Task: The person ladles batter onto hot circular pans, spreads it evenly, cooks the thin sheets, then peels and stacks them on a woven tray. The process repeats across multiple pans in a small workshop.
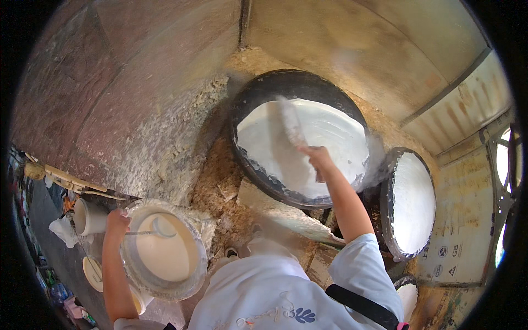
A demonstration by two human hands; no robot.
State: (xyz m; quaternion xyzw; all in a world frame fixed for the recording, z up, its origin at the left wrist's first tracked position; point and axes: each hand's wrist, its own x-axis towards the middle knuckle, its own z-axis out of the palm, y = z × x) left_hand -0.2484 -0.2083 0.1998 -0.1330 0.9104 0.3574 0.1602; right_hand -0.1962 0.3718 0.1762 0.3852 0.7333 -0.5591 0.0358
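My right hand (321, 161) grips the handle of a flat, blade-like scraper (291, 121), blurred by motion. It extends over a large round black pan (270, 84) that holds a broad, glossy white layer (330, 128) with ragged edges. At lower left, my left hand (117, 222) is closed around the handle of a ladle (164, 227). The ladle's bowl rests in cream-coloured liquid (165, 258) inside a wide, crusted tub (198, 272). Whether the scraper touches the white layer is hard to tell.
A second black-rimmed pan (387, 218) with white contents stands to the right; part of a third (408, 295) shows below it. Left of the tub are a pale bucket (91, 216) and a container of cream liquid (92, 273). A stained panel wall (371, 49) rises behind.
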